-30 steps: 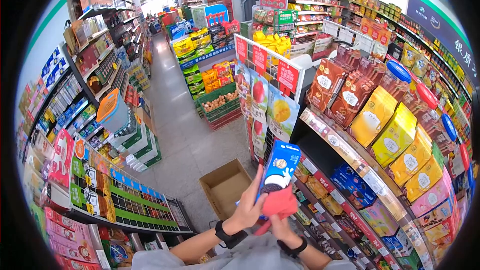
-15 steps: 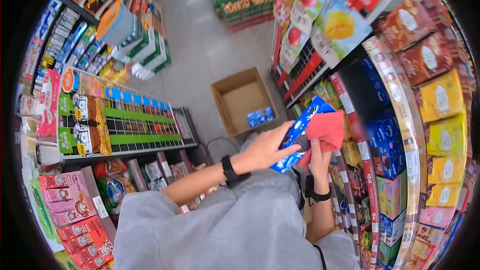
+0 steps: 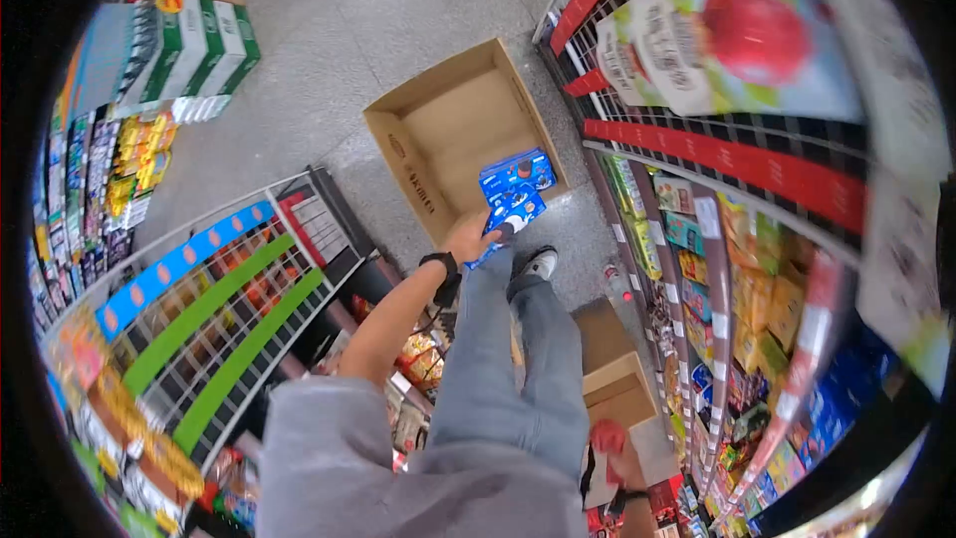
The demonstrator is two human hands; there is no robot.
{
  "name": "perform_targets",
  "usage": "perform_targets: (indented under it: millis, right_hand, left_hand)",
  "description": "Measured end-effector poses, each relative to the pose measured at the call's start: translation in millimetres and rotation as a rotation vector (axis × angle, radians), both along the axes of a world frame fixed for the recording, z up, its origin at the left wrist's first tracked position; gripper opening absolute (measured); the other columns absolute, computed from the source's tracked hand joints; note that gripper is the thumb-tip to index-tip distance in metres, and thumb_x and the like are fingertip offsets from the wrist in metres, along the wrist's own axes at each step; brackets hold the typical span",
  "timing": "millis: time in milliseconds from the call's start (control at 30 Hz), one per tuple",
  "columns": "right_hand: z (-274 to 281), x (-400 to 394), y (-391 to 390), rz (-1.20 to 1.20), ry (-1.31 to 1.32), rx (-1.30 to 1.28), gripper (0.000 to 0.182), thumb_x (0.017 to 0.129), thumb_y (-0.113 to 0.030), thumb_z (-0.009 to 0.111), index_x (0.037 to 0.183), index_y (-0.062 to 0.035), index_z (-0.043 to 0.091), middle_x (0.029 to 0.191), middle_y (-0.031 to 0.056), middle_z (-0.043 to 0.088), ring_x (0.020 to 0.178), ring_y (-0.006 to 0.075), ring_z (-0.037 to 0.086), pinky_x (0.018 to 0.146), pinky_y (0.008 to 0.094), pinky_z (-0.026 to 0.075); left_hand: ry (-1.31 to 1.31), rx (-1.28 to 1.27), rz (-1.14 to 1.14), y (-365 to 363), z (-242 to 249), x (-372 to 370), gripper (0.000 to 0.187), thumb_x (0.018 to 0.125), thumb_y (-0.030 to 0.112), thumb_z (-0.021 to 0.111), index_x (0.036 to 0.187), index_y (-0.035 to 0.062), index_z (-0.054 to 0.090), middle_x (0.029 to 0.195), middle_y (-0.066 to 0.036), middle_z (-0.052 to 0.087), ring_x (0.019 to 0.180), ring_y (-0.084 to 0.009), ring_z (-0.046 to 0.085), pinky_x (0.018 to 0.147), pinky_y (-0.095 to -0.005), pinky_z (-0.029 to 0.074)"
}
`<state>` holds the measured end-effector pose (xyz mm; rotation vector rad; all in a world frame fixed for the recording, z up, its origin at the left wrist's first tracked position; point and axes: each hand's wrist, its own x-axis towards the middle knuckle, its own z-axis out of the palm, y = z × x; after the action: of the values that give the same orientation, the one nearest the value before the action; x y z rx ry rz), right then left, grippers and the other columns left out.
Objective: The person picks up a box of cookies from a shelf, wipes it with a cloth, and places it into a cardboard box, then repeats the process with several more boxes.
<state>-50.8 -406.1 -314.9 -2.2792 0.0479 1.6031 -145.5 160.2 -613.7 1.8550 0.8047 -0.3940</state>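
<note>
My left hand [image 3: 466, 239] is closed on a blue cookie pack [image 3: 516, 215], held at the near edge of an open cardboard box [image 3: 410, 164] on the floor. Inside the box, in its near right corner, lies more blue packaging [image 3: 520, 170] of the same look. The pack in my hand partly overlaps it in view. Down beside my right leg, my right hand [image 3: 625, 466] has its fingers around a red cloth [image 3: 607, 435]; that area is slightly blurred.
A second, smaller cardboard box [image 3: 617, 384] stands on the floor by my right leg. Wire racks with green strips [image 3: 234, 344] rise at the left. Packed snack shelves [image 3: 687, 269] line the right, and stacked green-and-white cartons [image 3: 204, 50] stand farther left.
My left hand has carried the blue pack away from the cloth and down to the box. My right hand has dropped back beside my leg with the red cloth. The view has tilted down.
</note>
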Motion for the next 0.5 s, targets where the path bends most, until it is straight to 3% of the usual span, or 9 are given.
perform_targets:
  millis: [67,133,233,333,367,467,500]
  right_hand:
    - [5.2,-31.1,-18.8,-0.127,0.101,-0.064,0.045,0.093,-0.035,0.064,0.129,-0.0096,0.052,0.112,0.0093,0.064,0.104,0.0234,0.062,0.092,0.0414,0.051]
    - [13.3,-71.8,-43.9,0.148,0.283,-0.341,0.051,0.093,-0.041,0.062,0.13,-0.0068,0.052,0.117,0.0142,0.061,0.108,0.0276,0.06,0.089,0.0438,0.051]
    - [14.2,-71.1,12.6,-0.107,0.259,-0.37,0.051,0.093,-0.038,0.063,0.131,-0.0065,0.051,0.119,0.0137,0.061,0.108,0.0268,0.06,0.09,0.0427,0.051]
    - [0.1,-72.2,58.5,-0.231,0.274,-0.394,0.05,0.093,-0.035,0.063,0.131,-0.0061,0.05,0.12,0.0133,0.061,0.109,0.0261,0.06,0.09,0.0416,0.05]
    - [-4.3,-72.4,67.3,-0.251,0.278,-0.395,0.05,0.093,-0.034,0.063,0.132,-0.006,0.05,0.12,0.0132,0.061,0.109,0.0258,0.06,0.091,0.0412,0.05]
    - [-15.0,-60.8,84.5,-0.291,0.271,-0.379,0.05,0.093,-0.032,0.064,0.133,-0.0056,0.049,0.121,0.0127,0.061,0.11,0.0251,0.059,0.091,0.0401,0.05]
    - [-16.9,-54.9,86.7,-0.298,0.267,-0.371,0.05,0.093,-0.031,0.064,0.133,-0.0055,0.049,0.122,0.0126,0.06,0.11,0.0248,0.059,0.092,0.0397,0.05]
  left_hand:
    - [0.15,-0.059,-0.097,26.6,-62.0,19.4,0.064,0.095,0.042,0.058,0.146,0.0074,0.04,0.129,-0.029,0.057,0.119,-0.0445,0.055,0.1,-0.0479,0.045]
    - [0.11,-0.087,-0.026,43.1,-81.5,44.5,0.061,0.097,0.04,0.056,0.147,0.0083,0.039,0.139,-0.026,0.051,0.129,-0.0448,0.047,0.107,-0.0473,0.04]
    - [-0.146,0.116,-0.091,32.7,-180.0,60.9,0.058,0.097,0.041,0.055,0.146,0.0122,0.042,0.152,-0.02,0.039,0.14,-0.044,0.035,0.113,-0.0546,0.033]
    - [0.12,0.318,-0.374,31.6,-158.7,95.2,0.059,0.096,0.045,0.056,0.146,0.0173,0.045,0.16,-0.015,0.025,0.147,-0.0417,0.021,0.113,-0.0652,0.025]
    - [0.089,0.406,-0.382,20.7,-170.2,93.8,0.056,0.095,0.044,0.057,0.146,0.0241,0.046,0.162,-0.013,0.02,0.149,-0.0416,0.015,0.11,-0.0708,0.024]
    - [0.13,0.494,-0.416,-6.2,-177.3,90.1,0.054,0.095,0.043,0.057,0.146,0.0293,0.046,0.163,-0.011,0.018,0.149,-0.0444,0.014,0.111,-0.0694,0.025]
    - [0.176,0.421,-0.35,-10.6,-171.2,93.6,0.051,0.095,0.032,0.058,0.145,0.0326,0.047,0.164,-0.009,0.016,0.148,-0.0463,0.014,0.111,-0.0682,0.026]
